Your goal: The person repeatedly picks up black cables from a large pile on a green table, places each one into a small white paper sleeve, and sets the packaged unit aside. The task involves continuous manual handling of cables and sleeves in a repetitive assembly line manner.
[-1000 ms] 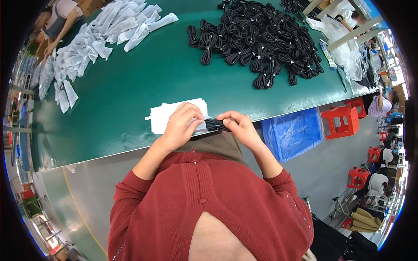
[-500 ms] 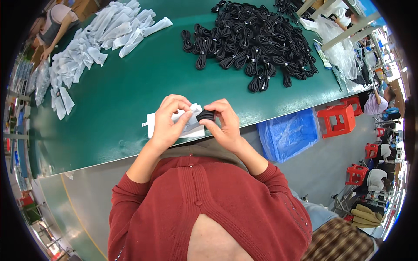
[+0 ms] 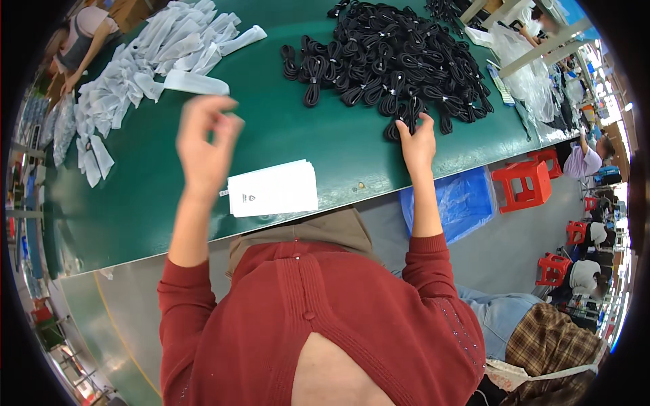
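My left hand (image 3: 208, 139) is over the left part of the green table, its curled fingers smeared by motion. Just past its fingertips a frosted plastic bag (image 3: 195, 82) lies by the pile of similar bags (image 3: 135, 71); whether the fingers still touch it I cannot tell. At the near edge of the dark heap of coiled cables (image 3: 399, 57), my right hand (image 3: 418, 150) has thumb and fingers closed round a black cable bundle (image 3: 410, 122). Between my forearms, a stack of flat white bags (image 3: 274, 189) rests at the table's front edge.
The green table (image 3: 271, 122) spans the view ahead of me. Below its edge at right stand a blue lined bin (image 3: 450, 206) and a red stool (image 3: 525, 186). A metal frame (image 3: 545, 51) with clear plastic is at far right. Another person (image 3: 88, 34) works at far left.
Both hands have parted from above the white stack. The left went up and left, and a bag now lies by the pile. The right reached up and right to the cable heap.
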`<state>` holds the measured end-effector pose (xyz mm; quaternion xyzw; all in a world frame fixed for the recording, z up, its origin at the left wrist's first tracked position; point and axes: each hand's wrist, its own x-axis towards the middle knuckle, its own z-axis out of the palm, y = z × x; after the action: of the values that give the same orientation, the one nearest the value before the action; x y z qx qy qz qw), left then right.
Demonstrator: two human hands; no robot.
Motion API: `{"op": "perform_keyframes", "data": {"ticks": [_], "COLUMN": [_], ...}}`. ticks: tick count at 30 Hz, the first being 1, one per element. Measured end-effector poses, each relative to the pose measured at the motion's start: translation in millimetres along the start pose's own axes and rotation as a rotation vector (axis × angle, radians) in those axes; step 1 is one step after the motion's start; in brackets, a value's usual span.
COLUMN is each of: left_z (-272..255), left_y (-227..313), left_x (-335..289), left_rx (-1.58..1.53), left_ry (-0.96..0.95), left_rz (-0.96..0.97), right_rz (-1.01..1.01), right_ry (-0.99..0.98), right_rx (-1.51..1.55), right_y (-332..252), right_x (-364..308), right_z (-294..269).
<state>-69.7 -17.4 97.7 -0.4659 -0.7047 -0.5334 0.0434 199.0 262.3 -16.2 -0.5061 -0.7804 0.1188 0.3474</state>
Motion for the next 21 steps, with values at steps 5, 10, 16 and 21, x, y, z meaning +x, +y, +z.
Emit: {"op": "perform_keyframes", "data": {"ticks": [5,10,16,21], "left_z": [54.5,77.8,78.6,77.3], "left_y": [-6.6,-8.6,-10.2,-16.0], "left_x": [-85.9,-107.4,-106.4,-106.8], "left_rx": [-0.097,0.119,-0.15,-0.304], "left_ry": [-0.537,-0.497,-0.409,-0.391], "left_rz": [0.055,0.149,-0.215,-0.407], "right_rz": [0.196,-0.203,-0.517,-0.675], "right_ry": [0.064,-0.155,-0.379,-0.414], "right_rx": [0.358,0.543,0.444,0.318], "right_y": [-12.2,-60.2,-90.5,-88.3], "right_x": [-15.4,-59.7,-103.1,-116.3], "right_z": [0.3,-22.7,-55.5,-63.4]}}
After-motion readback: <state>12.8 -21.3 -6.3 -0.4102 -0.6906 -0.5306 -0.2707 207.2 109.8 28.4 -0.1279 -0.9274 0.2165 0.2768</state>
